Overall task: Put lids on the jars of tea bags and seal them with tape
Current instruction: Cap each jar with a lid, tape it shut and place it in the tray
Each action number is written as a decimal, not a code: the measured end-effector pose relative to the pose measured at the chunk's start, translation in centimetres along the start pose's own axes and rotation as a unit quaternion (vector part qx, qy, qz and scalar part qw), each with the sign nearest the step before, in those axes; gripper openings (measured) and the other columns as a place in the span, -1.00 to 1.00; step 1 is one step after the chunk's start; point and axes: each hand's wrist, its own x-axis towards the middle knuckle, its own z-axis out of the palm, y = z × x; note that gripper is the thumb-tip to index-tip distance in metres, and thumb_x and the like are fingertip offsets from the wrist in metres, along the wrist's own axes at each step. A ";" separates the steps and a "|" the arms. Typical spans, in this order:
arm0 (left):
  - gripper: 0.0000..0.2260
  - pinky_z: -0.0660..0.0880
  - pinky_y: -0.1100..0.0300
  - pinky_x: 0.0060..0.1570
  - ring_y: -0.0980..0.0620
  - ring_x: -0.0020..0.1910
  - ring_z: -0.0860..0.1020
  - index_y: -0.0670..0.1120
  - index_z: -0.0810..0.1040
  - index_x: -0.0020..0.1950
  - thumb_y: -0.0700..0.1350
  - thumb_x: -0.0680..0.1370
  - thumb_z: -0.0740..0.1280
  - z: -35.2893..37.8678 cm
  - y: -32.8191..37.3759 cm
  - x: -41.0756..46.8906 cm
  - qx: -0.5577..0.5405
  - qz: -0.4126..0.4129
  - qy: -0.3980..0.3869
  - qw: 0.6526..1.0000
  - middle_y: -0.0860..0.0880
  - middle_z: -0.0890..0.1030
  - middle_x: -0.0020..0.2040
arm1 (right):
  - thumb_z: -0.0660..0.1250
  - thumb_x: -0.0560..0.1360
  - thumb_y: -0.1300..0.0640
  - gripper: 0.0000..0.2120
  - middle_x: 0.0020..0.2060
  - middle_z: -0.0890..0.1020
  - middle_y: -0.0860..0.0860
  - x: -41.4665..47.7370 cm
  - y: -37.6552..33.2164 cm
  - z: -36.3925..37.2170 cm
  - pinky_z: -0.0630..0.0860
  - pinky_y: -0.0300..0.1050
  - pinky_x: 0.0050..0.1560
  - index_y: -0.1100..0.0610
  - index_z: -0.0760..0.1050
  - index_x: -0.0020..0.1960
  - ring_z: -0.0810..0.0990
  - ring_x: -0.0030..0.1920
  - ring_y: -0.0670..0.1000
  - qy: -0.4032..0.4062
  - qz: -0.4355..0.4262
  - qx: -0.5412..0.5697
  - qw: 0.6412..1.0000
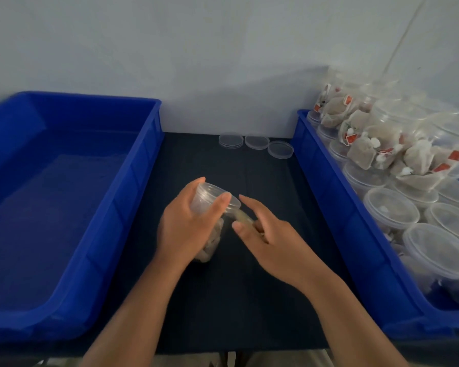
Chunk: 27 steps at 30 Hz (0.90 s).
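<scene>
Both bare forearms enter from the bottom of the frame and converge at centre. Left hand (186, 226) grips jar (210, 197), thumb across the front, fingers behind. Right hand (265, 234) just beside it, index finger extended; grip unclear.

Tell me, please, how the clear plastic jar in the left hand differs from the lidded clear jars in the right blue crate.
The clear plastic jar is tilted, gripped by the left hand; the lidded clear jars stand upright. It is alone against the dark tabletop; the lidded jars sit packed in the right blue crate. Both are transparent.
</scene>
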 end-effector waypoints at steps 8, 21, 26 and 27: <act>-0.31 0.60 0.32 -0.03 0.26 0.18 0.61 0.17 0.51 0.46 0.50 0.44 0.19 -2.7 -1.6 2.8 -0.126 -0.004 -0.149 0.981 0.20 0.63 0.22 | 0.07 0.58 -0.45 -0.41 -0.27 0.54 -0.13 1.2 1.5 -0.9 0.50 -0.20 -0.19 -0.42 0.12 0.59 0.59 -0.22 -0.21 -0.004 -0.008 -0.022 1.000; -0.36 0.54 0.43 -0.09 0.35 0.10 0.61 0.35 0.48 0.33 0.65 0.38 0.14 -1.2 0.2 -0.5 0.012 0.056 -0.038 0.998 0.39 0.62 0.12 | 0.04 0.62 -0.44 -0.43 0.21 0.64 -0.33 -0.2 -0.1 0.3 0.46 -0.39 -0.12 -0.30 0.32 0.57 0.57 -0.02 -0.38 0.048 -0.026 -0.051 0.997; -0.10 0.44 0.34 0.00 0.37 0.12 0.51 0.33 0.26 0.48 0.71 0.23 0.23 0.2 0.0 -1.4 0.079 0.058 -0.016 0.995 0.35 0.52 0.19 | 0.07 0.64 -0.41 -0.45 0.04 0.67 -0.30 -0.2 -0.1 0.5 0.59 -0.29 -0.11 -0.32 0.19 0.60 0.64 -0.01 -0.29 0.031 -0.018 -0.041 0.999; -0.15 0.48 0.30 0.02 0.38 0.11 0.51 0.35 0.29 0.46 0.69 0.25 0.25 0.1 0.0 -1.2 0.073 0.048 -0.016 0.996 0.36 0.53 0.15 | 0.08 0.62 -0.45 -0.43 -0.04 0.67 -0.29 -0.2 0.0 0.2 0.58 -0.29 -0.16 -0.36 0.14 0.60 0.64 -0.05 -0.28 0.016 -0.012 -0.021 1.000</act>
